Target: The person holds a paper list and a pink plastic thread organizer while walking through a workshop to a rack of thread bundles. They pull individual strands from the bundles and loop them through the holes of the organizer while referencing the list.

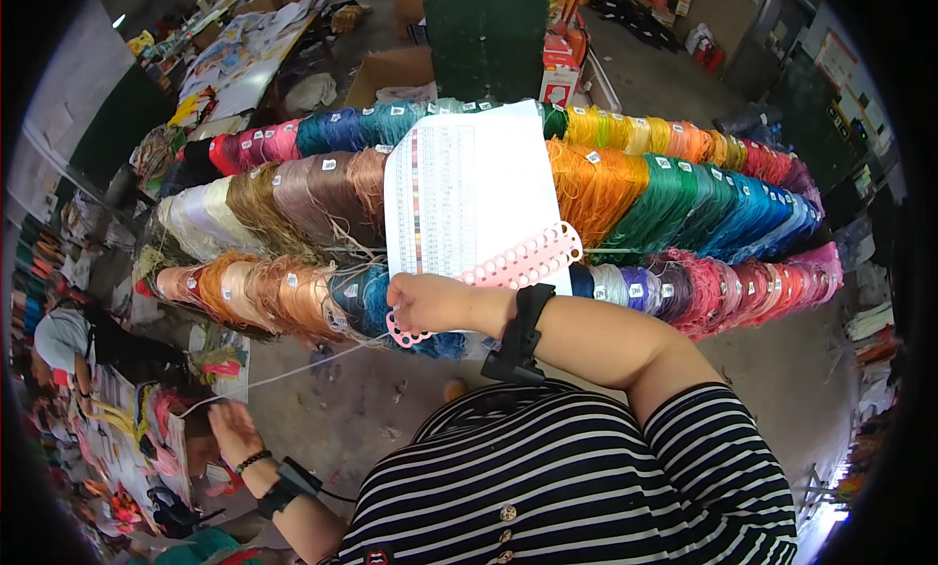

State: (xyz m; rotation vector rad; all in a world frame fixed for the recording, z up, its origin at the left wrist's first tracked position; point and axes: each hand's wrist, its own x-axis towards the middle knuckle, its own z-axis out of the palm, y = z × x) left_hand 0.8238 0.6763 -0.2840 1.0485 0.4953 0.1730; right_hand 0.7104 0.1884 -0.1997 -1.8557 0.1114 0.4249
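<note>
My right hand is closed on a pink thread-holder strip punched with rows of round holes. The strip slants across the lower part of a white printed chart sheet, which lies over the thread racks. From the strip's lower left end a pale thread stretches taut down to the left. It reaches my left hand, whose fingers are pinched on it, with a short tail beyond them. Blue thread skeins hang just behind my right hand.
Three rows of labelled skeins cross in front of me: orange, green, brown and pink among them. At the left a person bends over a table of threads. A cardboard box and green pillar stand behind.
</note>
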